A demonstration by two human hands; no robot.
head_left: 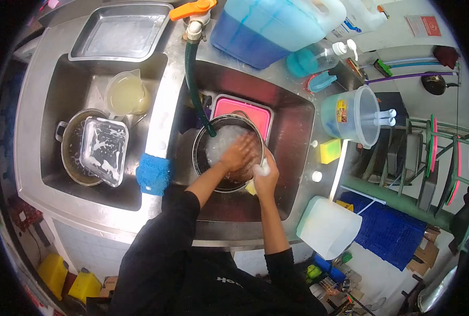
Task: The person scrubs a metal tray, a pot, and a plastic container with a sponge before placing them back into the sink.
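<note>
A round metal pot (pixel 196 160) sits in the right-hand sink basin, with white suds and water inside. My left hand (pixel 239 151) reaches into it, fingers stretched out and lying flat in the water. At the pot's right rim, my right hand (pixel 266 176) is closed around the edge, with white foam on its fingers. A bit of yellow sponge (pixel 251 188) shows beside that hand; whether the fingers hold it too is hidden. The green hose (pixel 191 79) hangs down into the pot from a tap with an orange handle (pixel 193 9). Behind the pot lies a pink-filled tray (pixel 245 109).
The left basin holds a soapy clear container (pixel 105 150) on a pot (pixel 79 168), and a jug (pixel 126 94). A blue cloth (pixel 154 174) drapes the divider. To the right stand a clear bucket (pixel 350 117), a yellow sponge (pixel 329 151) and a white container (pixel 329 226).
</note>
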